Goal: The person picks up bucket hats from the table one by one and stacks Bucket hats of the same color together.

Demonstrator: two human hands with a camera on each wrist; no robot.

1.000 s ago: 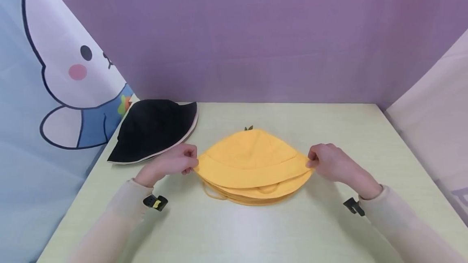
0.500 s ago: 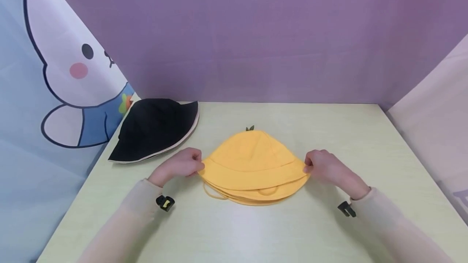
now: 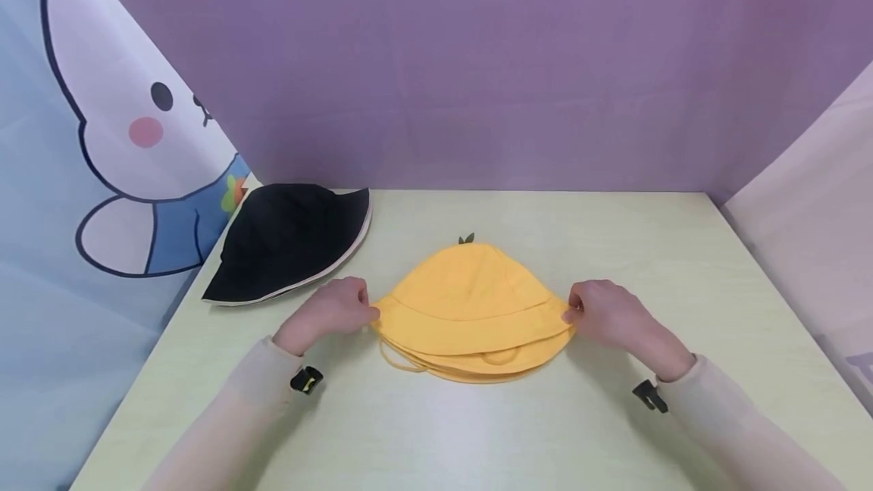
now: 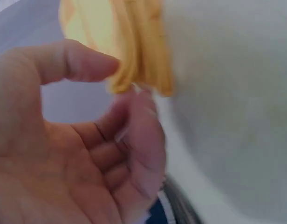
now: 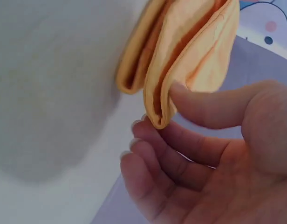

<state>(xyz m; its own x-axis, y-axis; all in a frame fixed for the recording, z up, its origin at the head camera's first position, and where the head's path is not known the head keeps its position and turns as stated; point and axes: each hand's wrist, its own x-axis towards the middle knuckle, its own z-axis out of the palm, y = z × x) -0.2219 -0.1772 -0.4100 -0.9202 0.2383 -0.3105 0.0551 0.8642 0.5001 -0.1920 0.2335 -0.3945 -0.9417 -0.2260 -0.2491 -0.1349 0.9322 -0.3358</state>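
Note:
A yellow bucket hat (image 3: 470, 286) lies folded flat at mid-table, with a small green leaf tip (image 3: 467, 239) at its top. More yellow brim layers and a thin cord (image 3: 395, 358) show underneath; whether they belong to a second hat I cannot tell. My left hand (image 3: 330, 305) pinches the brim's left corner; the left wrist view is blurred, with the thumb against the folded edge (image 4: 129, 70) and the fingers below. At the right corner my right hand (image 3: 610, 317) pinches the top brim (image 5: 157, 109) between thumb and fingers, while a lower fold (image 5: 129, 79) hangs beside it.
A black bucket hat (image 3: 286, 245) with a pale brim edge lies at the table's back left, close behind my left hand. Purple cloth (image 3: 477, 67) hangs along the back edge of the light table (image 3: 450, 438). A rabbit-printed cloth (image 3: 157, 142) hangs on the left.
Both hands have moved slightly inward and down with the top brim's corners, settling it closer over the layers below. Over the last half second almost nothing has moved.

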